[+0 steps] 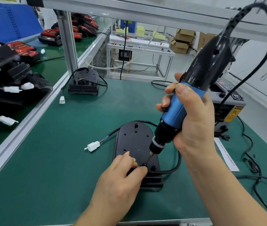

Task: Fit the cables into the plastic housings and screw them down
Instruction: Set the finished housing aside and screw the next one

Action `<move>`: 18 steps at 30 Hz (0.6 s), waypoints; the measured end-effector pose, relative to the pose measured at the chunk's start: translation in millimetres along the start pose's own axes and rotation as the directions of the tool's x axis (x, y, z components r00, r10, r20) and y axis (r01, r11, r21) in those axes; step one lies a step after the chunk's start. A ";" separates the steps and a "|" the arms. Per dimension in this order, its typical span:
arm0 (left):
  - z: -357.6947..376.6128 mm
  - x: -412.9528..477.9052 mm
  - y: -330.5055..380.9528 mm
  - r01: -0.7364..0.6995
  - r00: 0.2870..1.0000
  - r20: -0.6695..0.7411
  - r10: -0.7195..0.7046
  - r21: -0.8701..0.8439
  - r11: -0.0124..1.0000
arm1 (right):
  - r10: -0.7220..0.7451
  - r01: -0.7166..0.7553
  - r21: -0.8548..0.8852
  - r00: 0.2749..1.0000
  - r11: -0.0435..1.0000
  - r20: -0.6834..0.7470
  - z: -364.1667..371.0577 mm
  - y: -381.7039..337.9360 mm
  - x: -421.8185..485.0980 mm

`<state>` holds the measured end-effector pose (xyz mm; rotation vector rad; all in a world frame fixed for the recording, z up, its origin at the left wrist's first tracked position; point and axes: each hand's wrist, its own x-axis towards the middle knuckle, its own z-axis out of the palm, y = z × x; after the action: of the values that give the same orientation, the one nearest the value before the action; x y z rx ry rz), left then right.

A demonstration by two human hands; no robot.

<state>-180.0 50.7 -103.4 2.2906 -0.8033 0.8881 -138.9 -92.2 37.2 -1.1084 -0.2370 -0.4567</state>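
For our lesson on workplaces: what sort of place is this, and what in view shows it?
Probably a factory assembly workstation. A right hand grips a corded electric screwdriver over a black plastic housing on a green bench mat, and more housings with cables are piled on the surface to the left.

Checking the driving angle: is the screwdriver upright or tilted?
Tilted: the screwdriver leans with its top toward the right, bit down at the housing.
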 end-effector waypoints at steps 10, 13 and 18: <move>0.5 -0.1 -0.7 0.009 1.000 -0.013 -0.009 -0.057 0.998 | 0.003 0.001 -0.077 0.999 0.997 0.052 4.2 4.6 -0.5; -0.2 0.3 -0.1 0.006 1.000 -0.006 -0.006 -0.053 0.999 | 0.009 -0.005 -0.075 0.998 0.997 0.059 3.1 5.0 0.7; -0.4 -0.6 -0.9 0.011 1.000 0.018 -0.010 -0.058 0.998 | 0.016 -0.013 -0.051 0.998 0.999 0.059 -0.6 6.7 3.0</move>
<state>-179.9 51.8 -103.8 2.2525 -0.8138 0.8305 -133.1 -91.0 32.8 -1.1736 -0.2710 -0.4196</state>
